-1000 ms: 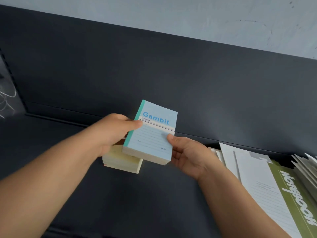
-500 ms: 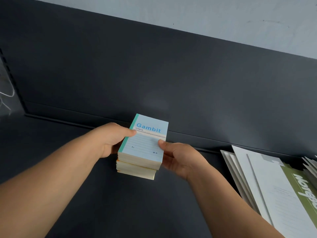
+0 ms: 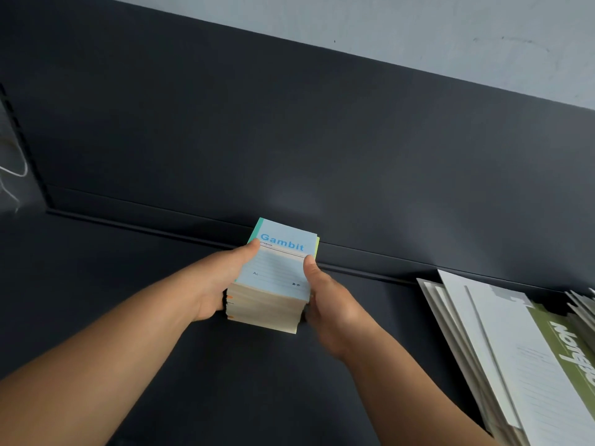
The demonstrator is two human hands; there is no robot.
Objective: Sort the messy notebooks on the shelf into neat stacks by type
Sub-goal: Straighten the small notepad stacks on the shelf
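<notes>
Stack of small Gambit notebooks (image 3: 270,284) sits on the shelf (image 3: 193,365) inside my grip, left hand (image 3: 219,284) and right hand (image 3: 328,304) clamping its sides, thumbs on top. I judge I'm squaring it; next, let go and tackle the large notebooks (image 3: 515,349) right of my grip.

Pretty plain setup: a matte charcoal-black flat shelf board (image 3: 225,391) with a matching dark back panel (image 3: 289,123) standing behind it, and a thin raised black strip (image 3: 145,222) running along where the two meet. Above the panel there's a pale grey-blue painted wall (image 3: 418,27) with a few small scuffs. A slotted black upright (image 3: 19,136) runs down the far left with a thin white wire (image 3: 14,173) beside it. Lighting is soft, leaving a faint glow on the panel
</notes>
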